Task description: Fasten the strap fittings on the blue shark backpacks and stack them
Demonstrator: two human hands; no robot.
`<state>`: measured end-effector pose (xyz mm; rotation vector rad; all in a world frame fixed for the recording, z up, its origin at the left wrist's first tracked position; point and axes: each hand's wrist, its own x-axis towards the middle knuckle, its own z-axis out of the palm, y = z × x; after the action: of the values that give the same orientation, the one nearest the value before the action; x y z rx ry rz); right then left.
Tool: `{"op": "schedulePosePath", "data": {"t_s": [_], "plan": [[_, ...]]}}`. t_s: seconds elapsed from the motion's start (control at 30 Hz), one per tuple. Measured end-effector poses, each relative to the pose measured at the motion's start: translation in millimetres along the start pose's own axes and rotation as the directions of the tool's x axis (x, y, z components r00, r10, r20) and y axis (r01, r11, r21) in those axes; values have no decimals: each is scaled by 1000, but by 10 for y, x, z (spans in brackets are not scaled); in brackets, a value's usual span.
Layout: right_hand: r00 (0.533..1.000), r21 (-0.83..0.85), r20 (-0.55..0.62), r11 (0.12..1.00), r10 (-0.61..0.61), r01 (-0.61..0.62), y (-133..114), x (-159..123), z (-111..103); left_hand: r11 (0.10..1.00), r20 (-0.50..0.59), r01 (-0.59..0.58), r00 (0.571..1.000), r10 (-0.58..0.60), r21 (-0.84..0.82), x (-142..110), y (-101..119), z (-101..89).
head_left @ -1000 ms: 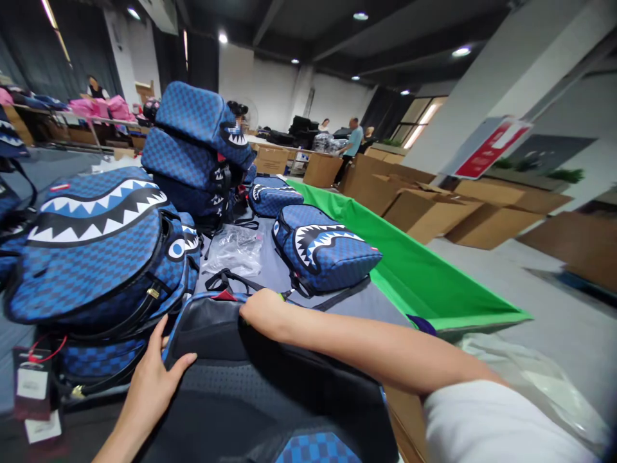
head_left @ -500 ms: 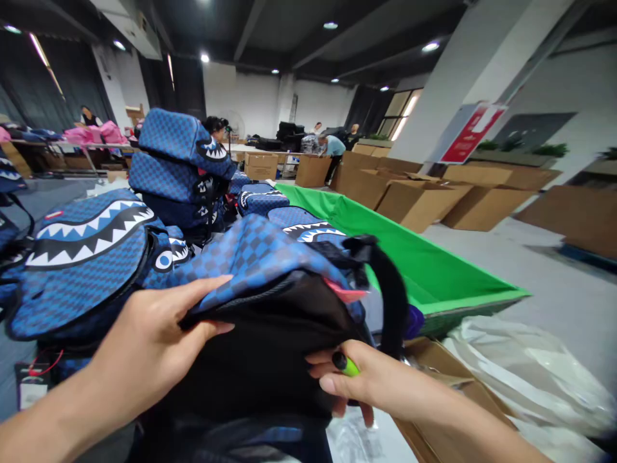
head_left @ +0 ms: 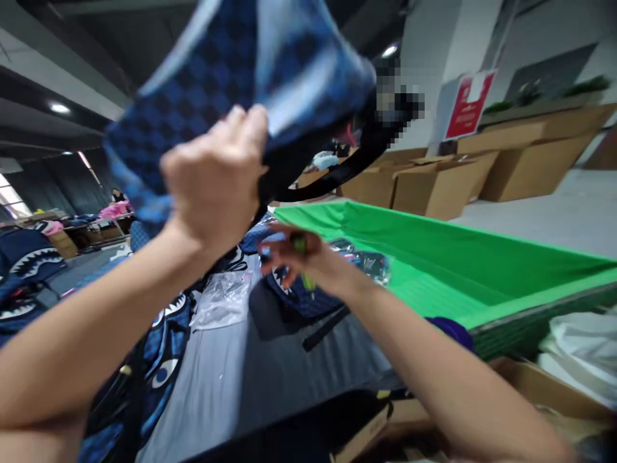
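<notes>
Holds a checkered backpack (head_left: 200, 96) aloft in a tight left grip (head_left: 216, 175), a small green object (head_left: 308, 281) in a half-spread right grip (head_left: 317, 257).

Shows a bare left grip (head_left: 216, 173), softly blurred, then a narrower left wrist (head_left: 187, 239) just behind it and a left forearm (head_left: 103, 321), also bare, widening away from it. Has a bare right grip (head_left: 289, 254) too, slim-fingered but too blurred for nail detail, with a bare right forearm (head_left: 424, 341) broadening behind it.
</notes>
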<state>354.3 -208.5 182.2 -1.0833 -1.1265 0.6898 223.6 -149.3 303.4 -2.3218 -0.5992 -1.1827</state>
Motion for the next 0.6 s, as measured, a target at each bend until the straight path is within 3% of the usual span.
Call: {"op": "schedulePosePath", "data": {"t_s": [0.07,0.13,0.17,0.23,0.3,0.37,0.47,0.53,0.6], "plan": [[966,-119,120,969,230,-216,389,-349,-87,994,18,-111,994,111,-6,233,301,595],[915,-243,78,898,396,-367,857,-782,-230,984,10,-167,986,168,-63,327,590,1266],[887,-213,37,871,460,-442,1085,-999,-321,974,33,-209,977,212,-85,297,732,1592],[818,-68,-51,816,572,-575,1479,-1398,-524,948,76,-285,952,297,-140,75,1004,2155],[766,16,-207,785,609,-620,1762,-1722,-733,925,107,-325,931,350,-197,-304,1246,2547],[719,50,-277,756,638,-652,1934,-1944,-928,880,111,-395,894,434,-264,-712,1435,2764],[680,43,-349,736,645,-676,2021,-2037,-1173,823,95,-456,854,512,-338,-1145,1548,2862],[657,30,-449,745,605,-666,2007,-1946,-1283,811,101,-455,848,521,-367,-1284,1442,2846],[636,10,-543,761,549,-649,1981,-1787,-1328,820,117,-428,857,502,-381,-1363,1128,2792]]}}
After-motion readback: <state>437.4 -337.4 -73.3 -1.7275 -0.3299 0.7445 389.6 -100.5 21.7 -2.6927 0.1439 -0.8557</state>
